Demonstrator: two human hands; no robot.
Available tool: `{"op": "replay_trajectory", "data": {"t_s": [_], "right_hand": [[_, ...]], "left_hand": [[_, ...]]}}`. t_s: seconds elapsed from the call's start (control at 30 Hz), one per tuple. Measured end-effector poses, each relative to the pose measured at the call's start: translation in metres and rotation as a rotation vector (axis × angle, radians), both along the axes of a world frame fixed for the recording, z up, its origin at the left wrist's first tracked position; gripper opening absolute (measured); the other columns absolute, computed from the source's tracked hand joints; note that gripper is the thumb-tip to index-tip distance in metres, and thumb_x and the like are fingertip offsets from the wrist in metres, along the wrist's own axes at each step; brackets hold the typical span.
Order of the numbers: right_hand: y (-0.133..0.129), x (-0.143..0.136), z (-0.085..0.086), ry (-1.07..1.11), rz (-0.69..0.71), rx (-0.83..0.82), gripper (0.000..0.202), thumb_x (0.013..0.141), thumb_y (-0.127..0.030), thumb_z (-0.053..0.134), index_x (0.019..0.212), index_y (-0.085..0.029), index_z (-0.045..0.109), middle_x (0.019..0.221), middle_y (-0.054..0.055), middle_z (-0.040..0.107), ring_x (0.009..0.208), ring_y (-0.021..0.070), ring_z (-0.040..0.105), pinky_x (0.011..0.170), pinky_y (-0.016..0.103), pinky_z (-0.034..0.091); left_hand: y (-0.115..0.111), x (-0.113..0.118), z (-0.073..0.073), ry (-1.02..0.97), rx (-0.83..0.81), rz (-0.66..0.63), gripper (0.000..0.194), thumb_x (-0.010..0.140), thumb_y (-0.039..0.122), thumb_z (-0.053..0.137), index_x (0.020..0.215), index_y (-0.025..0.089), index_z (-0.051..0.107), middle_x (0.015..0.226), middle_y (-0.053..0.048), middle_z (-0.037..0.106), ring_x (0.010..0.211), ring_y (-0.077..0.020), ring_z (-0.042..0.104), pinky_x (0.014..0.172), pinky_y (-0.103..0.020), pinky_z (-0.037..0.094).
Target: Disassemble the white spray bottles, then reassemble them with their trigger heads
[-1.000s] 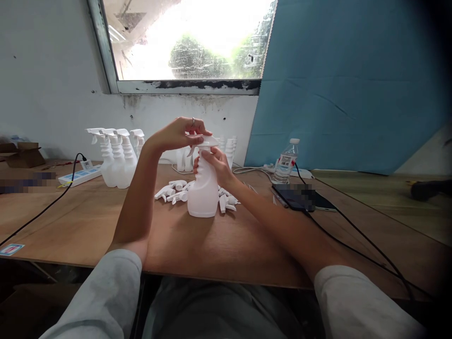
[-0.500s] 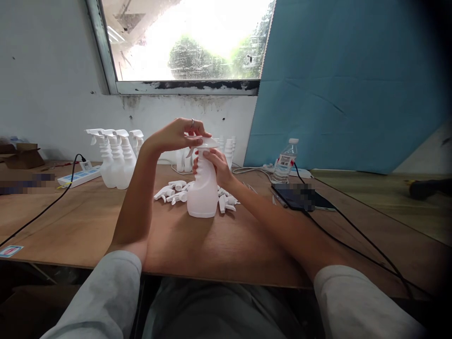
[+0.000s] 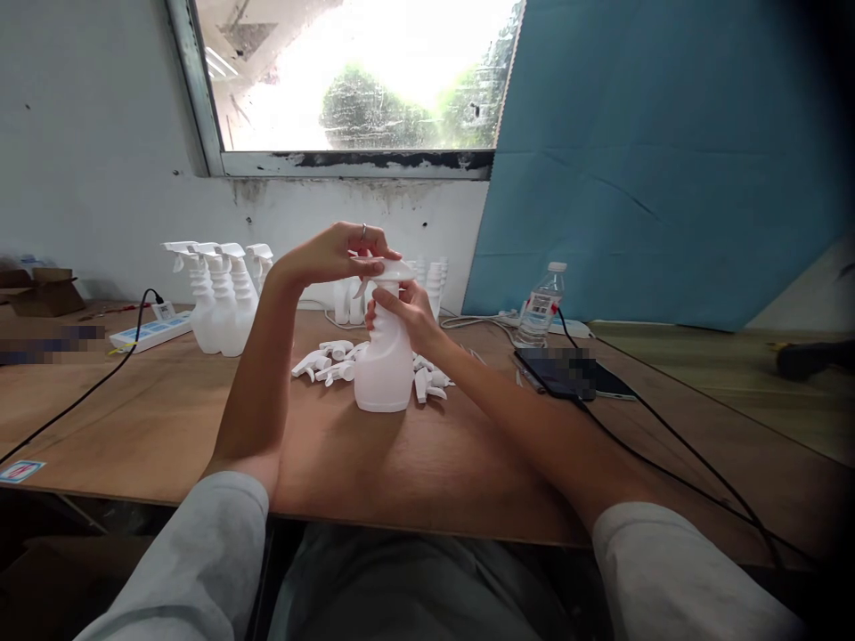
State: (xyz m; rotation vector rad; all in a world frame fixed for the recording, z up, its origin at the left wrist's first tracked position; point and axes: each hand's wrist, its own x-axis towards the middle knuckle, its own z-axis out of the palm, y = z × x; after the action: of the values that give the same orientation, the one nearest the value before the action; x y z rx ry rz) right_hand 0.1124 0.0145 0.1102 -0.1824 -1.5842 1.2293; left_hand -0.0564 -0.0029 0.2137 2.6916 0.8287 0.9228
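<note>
A translucent white spray bottle (image 3: 384, 369) stands upright on the wooden table in front of me. Its white trigger sprayer head (image 3: 391, 270) sits on the neck, with the trigger pointing left. From above, my left hand (image 3: 351, 249) is closed on the sprayer head, thumb in front and fingers over the top. My right hand (image 3: 412, 313) wraps around the bottle's neck just below the head, its thumb across the front and some fingertips showing on the left side. Loose white sprayer heads (image 3: 327, 362) lie behind the bottle on both sides.
Several bottles with sprayers (image 3: 223, 307) stand at the left beside a power strip (image 3: 150, 331). Bottles without visible heads (image 3: 435, 285) stand behind my hands. A water bottle (image 3: 542, 307), a dark phone-like device (image 3: 554, 372) and black cables occupy the right. Boxes (image 3: 44, 294) sit far left.
My right thumb and fingers have shifted slightly left around the neck. The left hand keeps its hold on the sprayer head, and the bottle stands in the same place.
</note>
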Motion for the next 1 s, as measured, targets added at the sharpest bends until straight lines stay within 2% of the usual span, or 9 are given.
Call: {"op": "replay_trajectory", "data": {"t_s": [0.17, 0.33, 0.57, 0.87, 1.0], "right_hand": [[0.002, 0.001, 0.0, 0.027, 0.088, -0.069, 0.038, 0.08, -0.051, 0.063, 0.092, -0.018, 0.048, 0.071, 0.002, 0.064, 0.057, 0.017, 0.063, 0.05, 0.032, 0.051], [0.002, 0.0, -0.001, 0.025, 0.031, -0.034, 0.035, 0.078, -0.043, 0.071, 0.088, -0.019, 0.047, 0.068, -0.001, 0.062, 0.055, 0.0139, 0.061, 0.051, 0.029, 0.051], [0.007, 0.002, -0.005, 0.029, 0.093, -0.037, 0.036, 0.082, -0.05, 0.065, 0.09, -0.017, 0.052, 0.074, 0.003, 0.064, 0.061, 0.0157, 0.063, 0.054, 0.031, 0.053], [-0.006, -0.002, 0.002, 0.029, 0.015, -0.017, 0.04, 0.075, -0.047, 0.075, 0.085, -0.018, 0.049, 0.062, -0.002, 0.057, 0.05, 0.0133, 0.057, 0.045, 0.028, 0.048], [-0.006, -0.001, 0.004, 0.027, -0.016, -0.058, 0.038, 0.075, -0.045, 0.076, 0.082, -0.018, 0.05, 0.062, -0.002, 0.057, 0.049, 0.0131, 0.057, 0.045, 0.028, 0.049]], "left_hand": [[-0.002, 0.001, 0.0, 0.012, 0.024, 0.022, 0.02, 0.082, 0.033, 0.062, 0.089, 0.014, 0.063, 0.109, -0.012, 0.07, 0.098, -0.0199, 0.064, 0.076, -0.029, 0.051], [-0.004, 0.003, 0.001, 0.03, 0.03, 0.043, 0.021, 0.083, 0.034, 0.06, 0.09, 0.014, 0.063, 0.111, -0.011, 0.07, 0.096, -0.0189, 0.064, 0.076, -0.028, 0.051], [-0.008, 0.003, 0.002, 0.028, 0.015, 0.058, 0.021, 0.081, 0.034, 0.061, 0.09, 0.014, 0.063, 0.106, -0.009, 0.071, 0.1, -0.0205, 0.064, 0.077, -0.028, 0.051], [-0.012, 0.004, 0.002, 0.025, 0.019, 0.038, 0.021, 0.082, 0.033, 0.06, 0.09, 0.014, 0.064, 0.1, -0.009, 0.071, 0.109, -0.0228, 0.062, 0.08, -0.029, 0.051], [-0.009, 0.005, 0.002, 0.035, 0.024, 0.049, 0.025, 0.082, 0.034, 0.06, 0.095, 0.013, 0.066, 0.105, -0.01, 0.071, 0.1, -0.0202, 0.064, 0.079, -0.029, 0.052]]}}
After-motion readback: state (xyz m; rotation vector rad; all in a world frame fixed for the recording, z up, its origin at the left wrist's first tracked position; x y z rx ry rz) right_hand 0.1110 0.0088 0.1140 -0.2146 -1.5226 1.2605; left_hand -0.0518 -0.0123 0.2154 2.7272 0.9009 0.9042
